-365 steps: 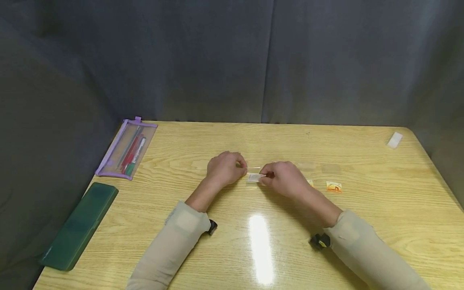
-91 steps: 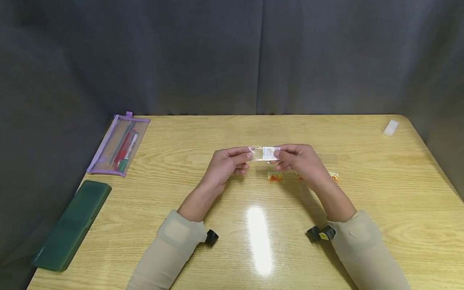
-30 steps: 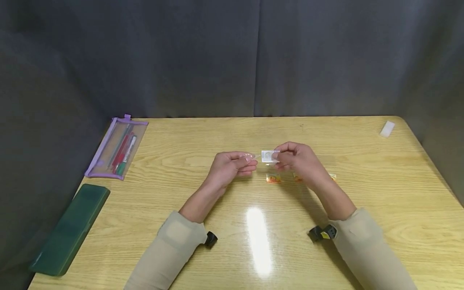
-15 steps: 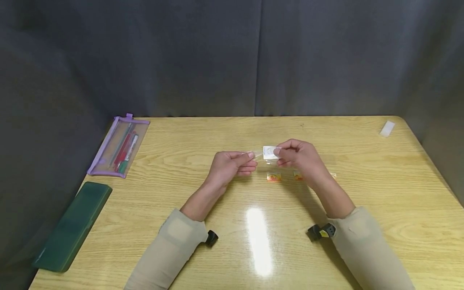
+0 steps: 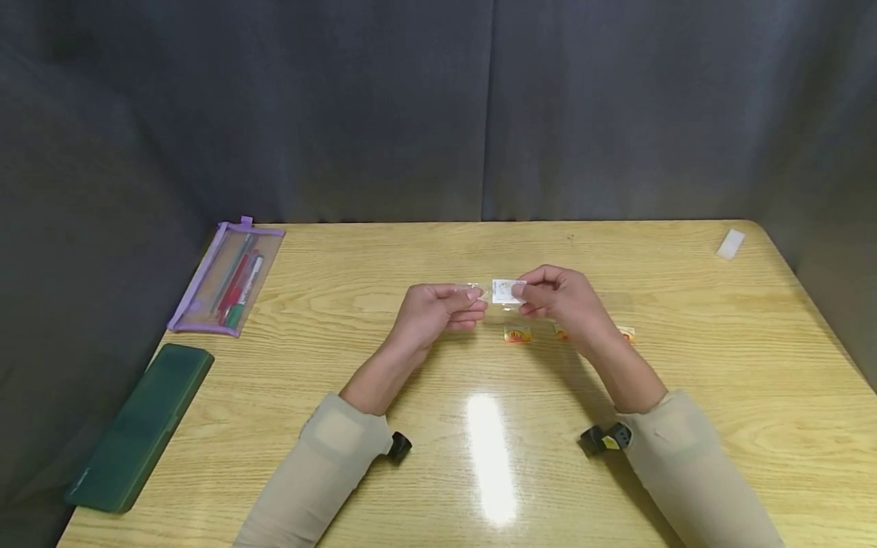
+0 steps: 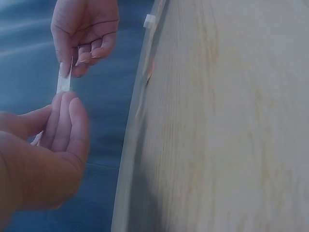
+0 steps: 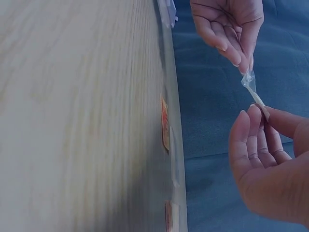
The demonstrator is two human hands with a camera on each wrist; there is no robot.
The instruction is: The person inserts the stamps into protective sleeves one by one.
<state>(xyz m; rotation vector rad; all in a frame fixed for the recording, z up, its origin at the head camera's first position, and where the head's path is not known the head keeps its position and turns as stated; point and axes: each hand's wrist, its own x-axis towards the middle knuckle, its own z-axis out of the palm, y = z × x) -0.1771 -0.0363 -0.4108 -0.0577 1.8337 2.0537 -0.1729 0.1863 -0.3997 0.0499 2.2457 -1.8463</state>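
Above the middle of the table, my right hand pinches a small white printed card between thumb and fingers. My left hand pinches the end of a small clear plastic sleeve. In the right wrist view the plastic runs from the left fingertips to the card and looks crumpled; whether the card lies inside it I cannot tell. The left wrist view shows the card nearly edge-on between both hands. Below them on the table lies an orange-and-yellow card; two similar ones are partly hidden by the right arm.
A mesh pouch with purple edging and pens lies at the table's left side. Nearer stands a long dark green case. A white block sits at the far right corner. Faint clear plastic lies behind the right hand. Dark curtains surround the table.
Both hands have risen from the tabletop with the white card and sleeve. A third orange card now shows below them. The sleeve, stretched flat earlier, has bunched at the left fingers.
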